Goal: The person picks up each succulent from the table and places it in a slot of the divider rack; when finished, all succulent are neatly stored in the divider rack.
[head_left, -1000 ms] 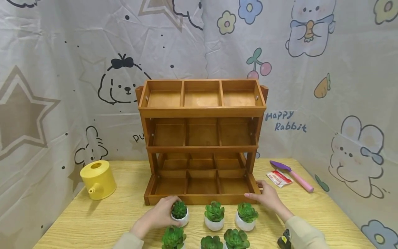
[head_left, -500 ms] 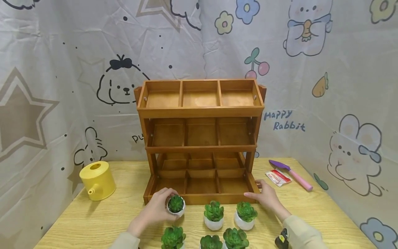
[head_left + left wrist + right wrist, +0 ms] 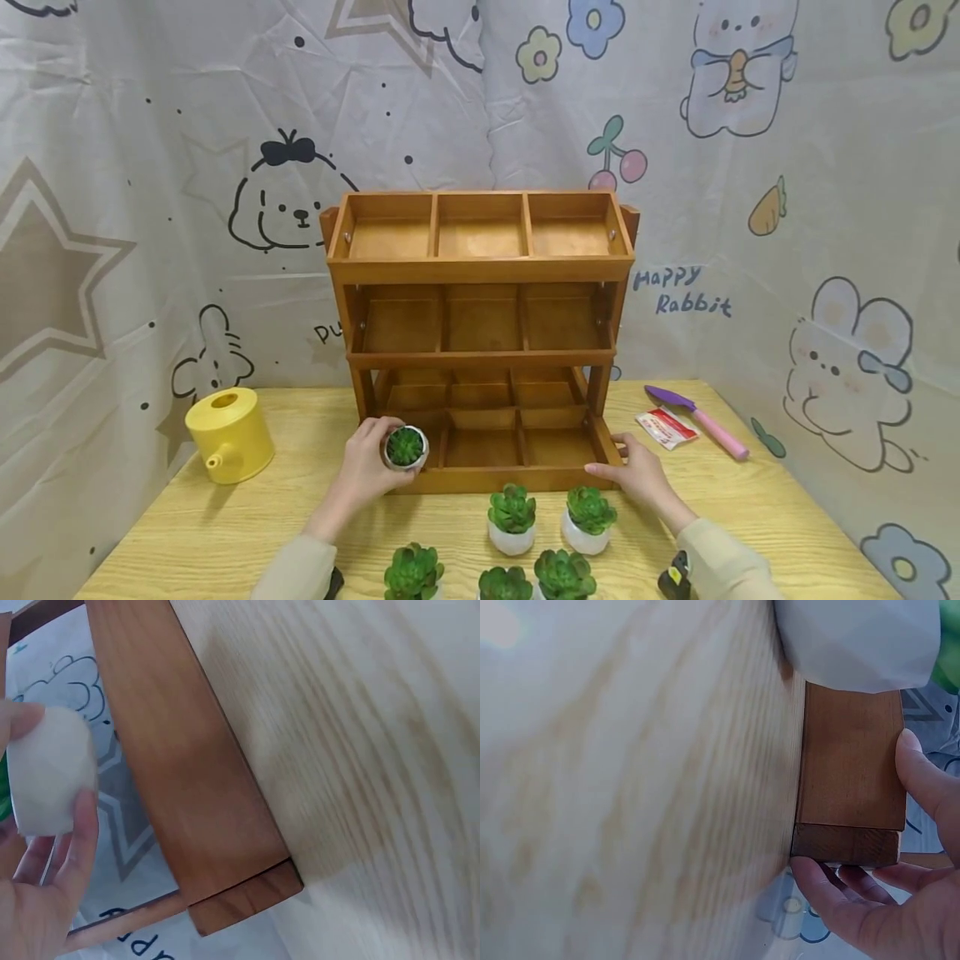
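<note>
My left hand grips a small potted succulent by its white pot, thumb on the near side. In the head view it overlaps the bottom left compartment of a brown wooden tiered shelf. The left wrist view shows the white pot tipped on its side between thumb and fingers, near the shelf's front board. My right hand holds the shelf's front right corner. Seen from the right wrist, its thumb lies at the board's top edge and its fingers at the end of the wooden corner.
Several potted succulents stand before the shelf, including one in the middle and one at right. A yellow watering can is at left. A purple trowel with a pink handle and a red-white packet lie at right.
My left hand has lifted the potted succulent from the table and carried it up and left to the bottom tier of the shelf. My right hand keeps its hold on the corner.
</note>
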`<state>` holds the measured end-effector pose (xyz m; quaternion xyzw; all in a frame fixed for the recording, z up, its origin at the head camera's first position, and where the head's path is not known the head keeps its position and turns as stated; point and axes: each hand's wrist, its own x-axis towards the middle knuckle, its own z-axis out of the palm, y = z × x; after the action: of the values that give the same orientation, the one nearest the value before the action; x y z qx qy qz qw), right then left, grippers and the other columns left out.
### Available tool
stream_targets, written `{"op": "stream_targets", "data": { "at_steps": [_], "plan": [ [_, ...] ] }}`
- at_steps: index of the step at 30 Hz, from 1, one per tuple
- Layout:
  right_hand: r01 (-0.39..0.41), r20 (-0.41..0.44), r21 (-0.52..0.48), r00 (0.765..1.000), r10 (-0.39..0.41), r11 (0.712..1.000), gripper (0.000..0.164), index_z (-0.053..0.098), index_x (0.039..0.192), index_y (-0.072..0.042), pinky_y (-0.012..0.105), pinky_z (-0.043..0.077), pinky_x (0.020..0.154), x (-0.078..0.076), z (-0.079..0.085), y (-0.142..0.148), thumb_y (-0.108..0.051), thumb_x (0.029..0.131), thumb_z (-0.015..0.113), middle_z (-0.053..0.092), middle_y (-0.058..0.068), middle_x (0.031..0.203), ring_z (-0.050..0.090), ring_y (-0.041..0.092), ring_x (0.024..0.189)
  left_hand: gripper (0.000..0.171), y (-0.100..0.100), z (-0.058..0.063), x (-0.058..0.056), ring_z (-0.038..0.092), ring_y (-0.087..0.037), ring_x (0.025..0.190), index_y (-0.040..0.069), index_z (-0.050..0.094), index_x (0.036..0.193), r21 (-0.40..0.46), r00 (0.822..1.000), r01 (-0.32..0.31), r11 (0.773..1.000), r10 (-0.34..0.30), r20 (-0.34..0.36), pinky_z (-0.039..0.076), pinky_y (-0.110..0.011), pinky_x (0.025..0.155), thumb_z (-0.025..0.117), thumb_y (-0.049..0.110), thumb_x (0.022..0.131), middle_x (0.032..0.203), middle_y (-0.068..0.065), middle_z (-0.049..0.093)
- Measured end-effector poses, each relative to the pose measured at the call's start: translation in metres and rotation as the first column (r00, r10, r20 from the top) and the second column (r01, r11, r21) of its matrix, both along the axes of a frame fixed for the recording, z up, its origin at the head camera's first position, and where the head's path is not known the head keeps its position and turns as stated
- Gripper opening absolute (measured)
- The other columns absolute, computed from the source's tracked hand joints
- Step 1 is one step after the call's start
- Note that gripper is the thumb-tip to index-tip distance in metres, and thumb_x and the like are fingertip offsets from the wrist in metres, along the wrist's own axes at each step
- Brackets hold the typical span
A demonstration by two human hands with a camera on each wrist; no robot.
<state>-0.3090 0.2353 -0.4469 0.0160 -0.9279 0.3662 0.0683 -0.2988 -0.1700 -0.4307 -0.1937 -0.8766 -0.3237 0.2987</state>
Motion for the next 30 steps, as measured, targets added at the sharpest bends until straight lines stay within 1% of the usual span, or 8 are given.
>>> {"op": "stream_targets", "data": {
  "at_steps": [4,8,14,18,24,30],
  "plan": [
    [0.005,0.002,-0.006,1.000,-0.005,1.000,0.078,0.046,0.130,0.010,0.054,0.048,0.088,-0.001,-0.002,0.001,-0.036,0.077,0.079,0.057,0.034,0.120,0.056,0.047,0.109,0.061,0.003,-0.003,-0.008,0.059,-0.028,0.086,0.005,0.059,0.106,0.048,0.999,-0.039,0.998,0.038,0.022,0.055,-0.047,0.074,0.090,0.010,0.054,0.095,-0.012,0.056],
    [0.007,0.004,-0.013,1.000,-0.007,1.000,0.077,0.046,0.130,0.010,0.054,0.048,0.088,-0.001,-0.004,0.001,-0.036,0.077,0.079,0.056,0.034,0.121,0.056,0.046,0.109,0.061,0.004,-0.005,-0.013,0.060,-0.031,0.087,0.005,0.059,0.107,0.071,0.996,-0.070,0.995,0.065,0.067,0.054,-0.049,0.076,0.091,0.012,0.055,0.096,-0.013,0.057],
    [0.013,0.008,-0.036,1.000,-0.012,0.999,0.077,0.045,0.131,0.010,0.055,0.047,0.090,-0.001,-0.005,0.000,-0.034,0.078,0.079,0.055,0.034,0.123,0.054,0.047,0.112,0.058,0.005,-0.009,-0.018,0.060,-0.032,0.090,0.006,0.060,0.107,0.057,0.981,-0.113,0.992,0.102,0.165,0.054,-0.049,0.078,0.090,0.018,0.058,0.098,-0.014,0.059],
    [0.014,0.009,-0.047,1.000,-0.014,0.999,0.077,0.044,0.131,0.010,0.056,0.046,0.091,0.000,-0.004,0.000,-0.034,0.078,0.079,0.054,0.034,0.123,0.054,0.047,0.112,0.056,0.004,-0.011,-0.020,0.060,-0.033,0.090,0.006,0.060,0.106,0.041,0.969,-0.131,0.990,0.120,0.214,0.054,-0.049,0.078,0.089,0.022,0.061,0.098,-0.015,0.059],
    [0.019,0.013,-0.051,1.000,-0.018,0.999,0.078,0.044,0.131,0.010,0.055,0.046,0.091,0.000,-0.004,-0.001,-0.034,0.078,0.079,0.055,0.033,0.123,0.054,0.047,0.112,0.055,0.002,-0.016,-0.022,0.060,-0.031,0.091,0.004,0.060,0.107,0.035,0.954,-0.153,0.988,0.139,0.266,0.054,-0.048,0.076,0.088,0.024,0.063,0.100,-0.016,0.059],
    [0.023,0.012,-0.052,1.000,-0.022,0.998,0.078,0.044,0.131,0.010,0.055,0.046,0.091,-0.001,-0.005,0.000,-0.034,0.077,0.079,0.055,0.033,0.122,0.054,0.046,0.111,0.057,0.001,-0.019,-0.025,0.060,-0.031,0.090,0.002,0.059,0.107,0.043,0.945,-0.160,0.986,0.141,0.297,0.054,-0.047,0.074,0.087,0.028,0.065,0.099,-0.017,0.060]
  ]
}}
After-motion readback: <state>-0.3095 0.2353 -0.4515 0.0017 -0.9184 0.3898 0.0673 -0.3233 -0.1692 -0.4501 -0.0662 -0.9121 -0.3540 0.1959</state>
